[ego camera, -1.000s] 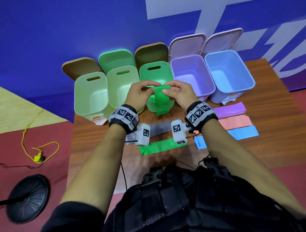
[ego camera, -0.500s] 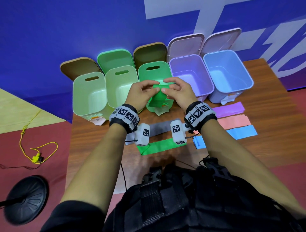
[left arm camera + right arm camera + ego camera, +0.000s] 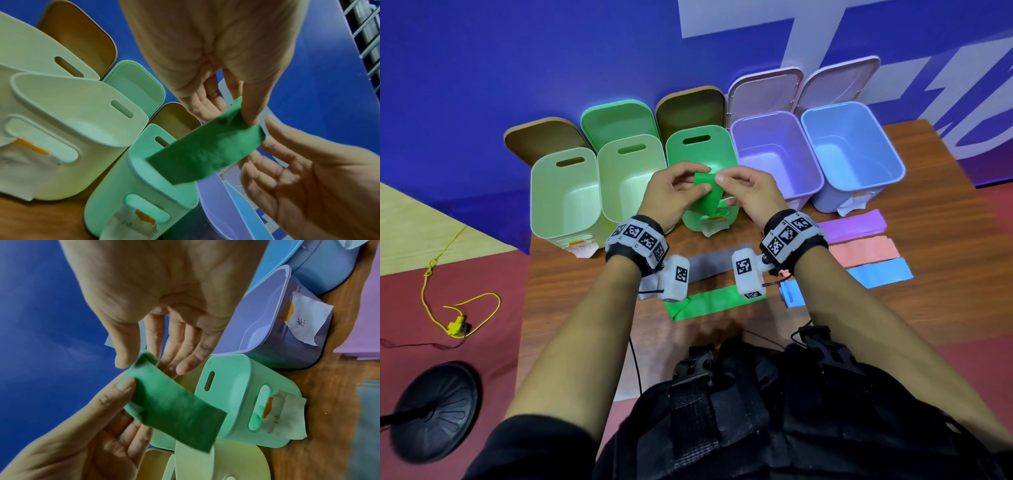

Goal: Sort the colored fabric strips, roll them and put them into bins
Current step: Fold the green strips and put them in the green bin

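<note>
A dark green fabric strip (image 3: 707, 198) hangs between my two hands, over the front rim of the green bin (image 3: 698, 154). My left hand (image 3: 697, 185) pinches its upper end with the thumb on top, as the left wrist view shows (image 3: 228, 113). My right hand (image 3: 722, 180) holds the same end from the other side, thumb on the fabric (image 3: 152, 363). The top edge is curled over at the fingertips. In both wrist views the free tail of the green strip (image 3: 205, 154) (image 3: 174, 410) droops flat toward the bin.
Five open bins line the wall: two pale green (image 3: 565, 195) (image 3: 626, 178), green, purple (image 3: 774, 161), blue (image 3: 852, 147). Green (image 3: 717, 301), grey (image 3: 709, 263), purple (image 3: 852, 224), pink (image 3: 863, 251) and blue (image 3: 876, 277) strips lie on the wooden table (image 3: 945, 240).
The hanging part of the green strip has become shorter as its top end curls up between the fingers. Both hands stay over the green bin.
</note>
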{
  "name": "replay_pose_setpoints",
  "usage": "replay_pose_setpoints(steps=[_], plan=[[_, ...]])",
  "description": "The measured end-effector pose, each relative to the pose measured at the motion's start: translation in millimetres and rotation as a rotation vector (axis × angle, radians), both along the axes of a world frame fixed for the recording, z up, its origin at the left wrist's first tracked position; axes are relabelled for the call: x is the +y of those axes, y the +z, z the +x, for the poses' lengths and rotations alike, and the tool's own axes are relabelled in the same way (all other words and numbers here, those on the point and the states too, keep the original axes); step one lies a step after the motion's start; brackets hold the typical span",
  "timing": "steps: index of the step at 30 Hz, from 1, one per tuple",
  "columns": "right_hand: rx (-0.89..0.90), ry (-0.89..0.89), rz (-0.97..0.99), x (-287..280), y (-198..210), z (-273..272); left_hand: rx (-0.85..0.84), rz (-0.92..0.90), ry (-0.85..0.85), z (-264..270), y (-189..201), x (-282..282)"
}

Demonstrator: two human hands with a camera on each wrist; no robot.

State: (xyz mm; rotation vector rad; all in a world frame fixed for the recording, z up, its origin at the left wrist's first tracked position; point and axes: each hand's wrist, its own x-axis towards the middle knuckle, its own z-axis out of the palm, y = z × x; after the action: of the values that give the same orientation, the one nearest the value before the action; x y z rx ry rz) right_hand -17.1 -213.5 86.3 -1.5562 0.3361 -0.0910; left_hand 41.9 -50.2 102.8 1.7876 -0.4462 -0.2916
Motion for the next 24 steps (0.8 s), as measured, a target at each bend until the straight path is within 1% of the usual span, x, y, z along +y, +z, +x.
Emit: replay_pose_setpoints(steps=[4, 8, 11, 15, 17, 21, 24], plan=[[-0.033, 0.009, 0.07, -1.7, 0.7, -0.1, -0.006, 0.003, 0.038, 1.3, -1.6, 0.2], [-0.002, -0.016, 0.029, -2.0, 0.7, 1.1, 0.047, -0.002, 0.079, 1.6, -2.5, 1.1], [0.017, -0.031, 0.021, -0.1, 0.4, -0.2, 0.044, 0.02, 0.053, -0.7, -1.4, 1.5], [0.035, -0.023, -0.011, 0.5, -1.3, 0.1, 0.052, -0.007, 0.018, -2.2, 0.1, 1.8], [0.048, -0.025, -0.005, -0.4, -1.9, -0.6, 0.051, -0.003, 0.03, -2.7, 0.0, 1.0], [0.002, -0.002, 0.015, -2.3, -2.1, -2.9, 0.009, 0.029, 0.065, -0.6, -2.2, -0.4], [0.01, -0.029, 0.012, -3.0, -1.6, 1.3, 0.022, 0.045, 0.09, 2.4, -6.0, 0.2]])
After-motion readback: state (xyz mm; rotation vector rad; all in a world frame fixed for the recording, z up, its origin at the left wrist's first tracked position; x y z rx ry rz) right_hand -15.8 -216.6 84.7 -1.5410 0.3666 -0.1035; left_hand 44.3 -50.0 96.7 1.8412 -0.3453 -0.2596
